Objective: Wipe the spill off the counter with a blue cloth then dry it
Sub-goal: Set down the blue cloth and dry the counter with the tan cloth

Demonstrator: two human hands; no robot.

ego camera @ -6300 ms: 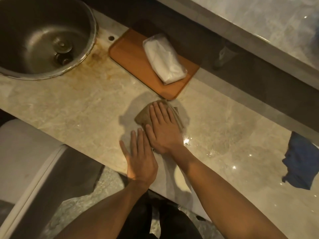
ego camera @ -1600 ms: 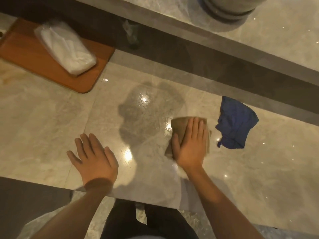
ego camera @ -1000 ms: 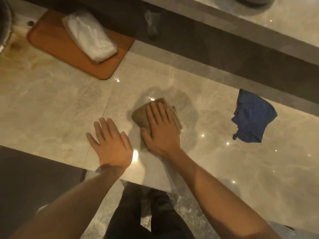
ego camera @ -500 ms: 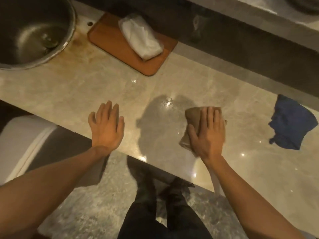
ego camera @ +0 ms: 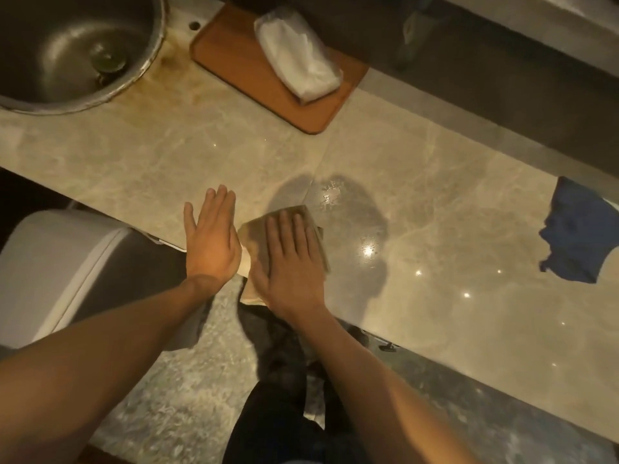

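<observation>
Both hands lie flat, the right hand point(ego camera: 288, 262) pressing a tan cloth point(ego camera: 254, 229); wooden tray point(ego camera: 234, 67) holds a tissue pack point(ego camera: 298, 61).

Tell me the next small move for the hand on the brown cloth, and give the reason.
Probably slide the right hand, pressed flat on the folded brown cloth at the beige marble counter's front edge, away and rightward. Faint droplets glisten there, just beyond the cloth, so that patch looks not yet dry. The crumpled blue cloth lies aside, untouched.
</observation>
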